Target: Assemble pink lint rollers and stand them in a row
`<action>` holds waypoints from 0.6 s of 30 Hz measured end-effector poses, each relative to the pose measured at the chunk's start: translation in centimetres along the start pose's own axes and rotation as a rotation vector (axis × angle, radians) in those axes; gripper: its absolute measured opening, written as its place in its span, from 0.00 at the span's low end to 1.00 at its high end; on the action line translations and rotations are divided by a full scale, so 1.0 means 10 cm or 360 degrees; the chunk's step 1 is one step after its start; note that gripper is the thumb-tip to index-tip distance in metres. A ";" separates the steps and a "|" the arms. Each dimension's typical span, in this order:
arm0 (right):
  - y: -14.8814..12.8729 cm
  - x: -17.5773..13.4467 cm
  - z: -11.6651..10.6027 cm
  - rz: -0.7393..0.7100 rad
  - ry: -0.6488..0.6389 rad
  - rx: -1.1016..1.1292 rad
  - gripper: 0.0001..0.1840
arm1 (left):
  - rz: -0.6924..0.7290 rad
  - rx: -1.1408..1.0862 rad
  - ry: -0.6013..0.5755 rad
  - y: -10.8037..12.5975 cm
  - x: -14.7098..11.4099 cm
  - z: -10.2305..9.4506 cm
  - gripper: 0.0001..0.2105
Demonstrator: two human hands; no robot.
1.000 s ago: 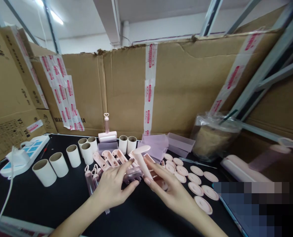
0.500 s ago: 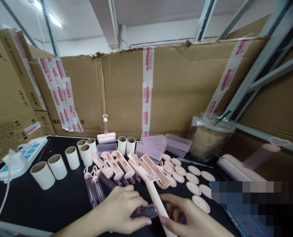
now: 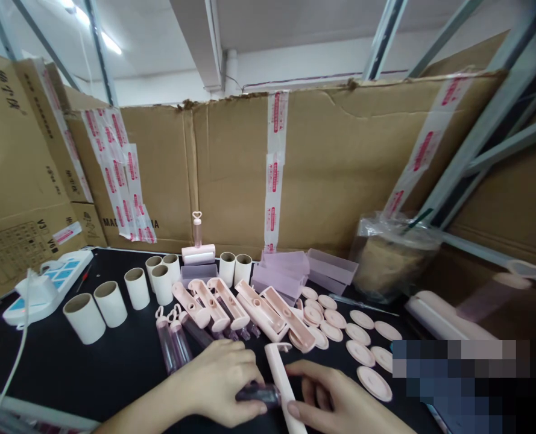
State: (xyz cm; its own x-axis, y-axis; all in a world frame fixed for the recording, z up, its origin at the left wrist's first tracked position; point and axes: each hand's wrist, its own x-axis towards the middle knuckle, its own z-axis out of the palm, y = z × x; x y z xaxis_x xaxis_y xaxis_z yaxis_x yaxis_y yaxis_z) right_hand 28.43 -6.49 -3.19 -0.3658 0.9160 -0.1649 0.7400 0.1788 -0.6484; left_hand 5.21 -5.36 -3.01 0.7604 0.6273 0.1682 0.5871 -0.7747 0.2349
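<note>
In the head view, my left hand (image 3: 220,380) is closed around a dark, translucent purple handle (image 3: 261,395), whose end points right. My right hand (image 3: 333,398) pinches a long pale pink lint roller holder (image 3: 280,377) between thumb and fingers. The handle's end meets or lies very near the side of this holder; contact cannot be made out. Beyond the hands lie several pink holders (image 3: 290,316) with their hollow sides showing. Translucent handles with heart-shaped loops (image 3: 179,343) lie just past my left wrist.
Several white paper rolls (image 3: 84,319) stand at left, near a power strip (image 3: 62,280). Purple translucent sheets (image 3: 283,271) lie at the back. Pink oval caps (image 3: 374,383) spread to the right. An assembled lint roller (image 3: 198,250) stands by the cardboard wall (image 3: 231,175). A plastic-wrapped cup (image 3: 387,259) sits back right.
The pink holder in my right hand has come closer to me, away from the pile of holders. My left hand still grips the handle. The view has shifted slightly.
</note>
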 end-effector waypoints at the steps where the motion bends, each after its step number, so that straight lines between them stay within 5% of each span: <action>1: -0.01 0.00 0.01 -0.0024 -0.0008 -0.0041 0.18 | 0.0018 -0.0010 -0.0009 0.00 0.00 0.00 0.11; 6: -0.08 0.00 -0.01 -0.0026 0.0067 -0.0300 0.15 | -0.0015 0.0030 -0.0024 -0.01 -0.01 0.02 0.12; 10: -0.31 0.13 -0.27 -0.0105 0.0401 -0.0567 0.14 | -0.0082 0.0037 -0.0028 -0.05 -0.01 -0.01 0.13; 14: -0.67 0.60 -0.65 -0.0469 0.0676 -0.0877 0.12 | -0.0058 -0.0052 0.0023 -0.07 -0.01 -0.06 0.17; 18: -0.85 1.24 -0.79 -0.0552 0.0660 -0.1065 0.18 | 0.0029 0.0004 0.0365 -0.08 0.00 -0.07 0.14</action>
State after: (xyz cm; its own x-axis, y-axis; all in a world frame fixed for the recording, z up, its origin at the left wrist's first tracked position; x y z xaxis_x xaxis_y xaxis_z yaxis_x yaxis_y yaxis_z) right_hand 22.06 6.13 6.12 -0.4933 0.8045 0.3310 0.8495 0.5274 -0.0158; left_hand 4.55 -4.69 -2.58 0.6882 0.6147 0.3855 0.5747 -0.7861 0.2276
